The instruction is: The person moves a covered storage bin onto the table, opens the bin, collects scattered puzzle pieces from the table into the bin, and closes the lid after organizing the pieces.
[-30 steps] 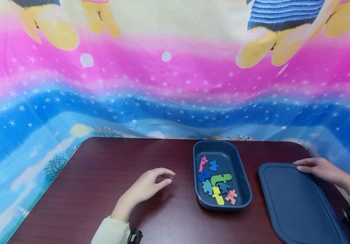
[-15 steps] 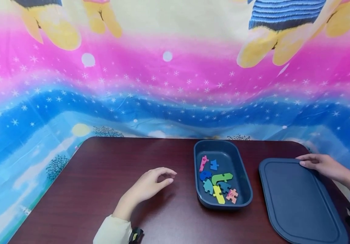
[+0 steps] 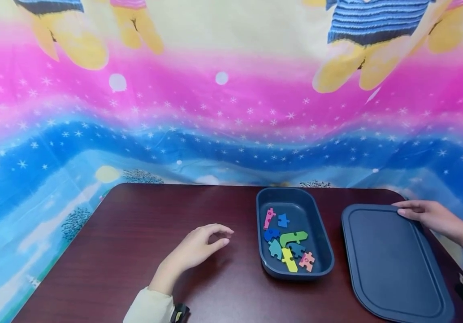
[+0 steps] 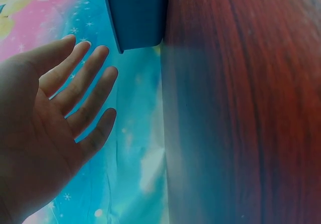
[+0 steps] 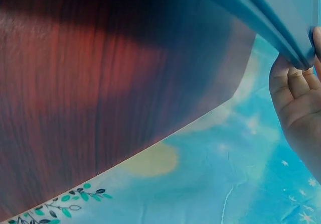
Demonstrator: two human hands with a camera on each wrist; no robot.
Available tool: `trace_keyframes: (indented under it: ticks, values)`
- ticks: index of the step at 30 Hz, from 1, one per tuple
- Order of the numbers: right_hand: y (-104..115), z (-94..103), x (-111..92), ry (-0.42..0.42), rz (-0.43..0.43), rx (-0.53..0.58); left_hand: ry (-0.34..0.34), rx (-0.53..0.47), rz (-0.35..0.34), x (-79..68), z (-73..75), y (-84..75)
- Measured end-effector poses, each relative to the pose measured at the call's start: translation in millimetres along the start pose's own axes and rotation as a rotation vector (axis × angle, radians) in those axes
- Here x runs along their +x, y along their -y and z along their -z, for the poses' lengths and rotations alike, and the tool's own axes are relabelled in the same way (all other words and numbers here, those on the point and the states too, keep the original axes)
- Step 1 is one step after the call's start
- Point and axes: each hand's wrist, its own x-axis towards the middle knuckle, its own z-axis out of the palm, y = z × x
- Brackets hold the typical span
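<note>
A dark blue-grey rectangular lid point(image 3: 394, 260) is at the right side of the head view. My right hand point(image 3: 433, 217) pinches its far right corner, thumb on top and fingers underneath; the right wrist view shows the curled fingers point(image 5: 298, 83) at the lid's edge. Left of the lid stands a matching deep box point(image 3: 296, 195) without a cover. Several coloured puzzle pieces lie in it, among them a green one point(image 3: 293, 238), a yellow one point(image 3: 289, 260) and a pink one point(image 3: 269, 218). My left hand point(image 3: 196, 244) hovers left of the box, fingers loosely bent and holding nothing.
The dark red-brown wooden table point(image 3: 134, 233) has rounded far corners. Behind it hangs a colourful printed cloth point(image 3: 199, 112), which also runs down past the table's sides.
My right hand has moved slightly away from me with the lid, whose far edge now sits higher in the head view. The left hand, box and puzzle pieces have stayed put.
</note>
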Motion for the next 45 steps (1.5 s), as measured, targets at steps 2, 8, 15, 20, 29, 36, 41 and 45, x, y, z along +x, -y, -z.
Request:
trace_keyframes:
  ticks: [2, 8, 15, 20, 29, 36, 41, 45]
  values:
    - [3, 0.0, 0, 0.004, -0.004, 0.010, 0.001, 0.001, -0.001, -0.8, -0.2, 1.0]
    - [12, 2.9, 2, -0.007, -0.014, 0.025, -0.001, 0.000, -0.006, -2.0, -0.9, 3.2]
    - [13, 11.7, 3, -0.023, -0.032, 0.064, -0.001, -0.001, -0.004, -1.6, -0.8, 3.9]
    - [16, 16.4, 4, -0.022, -0.041, 0.092, -0.001, 0.005, -0.004, -0.6, -1.7, 4.1]
    - [23, 26.2, 6, -0.045, -0.019, 0.051, 0.003, 0.003, -0.010, 1.7, -1.9, 1.9]
    - [30, 31.8, 9, -0.047, -0.009, 0.067, 0.000, 0.016, -0.012, 1.6, -1.5, 1.3]
    - [32, 34.1, 11, -0.052, 0.002, 0.085, 0.002, 0.013, -0.015, 2.2, -2.2, 1.3]
    - [34, 34.2, 13, -0.053, -0.004, 0.096, 0.002, 0.025, -0.012, 1.7, -3.0, 0.4]
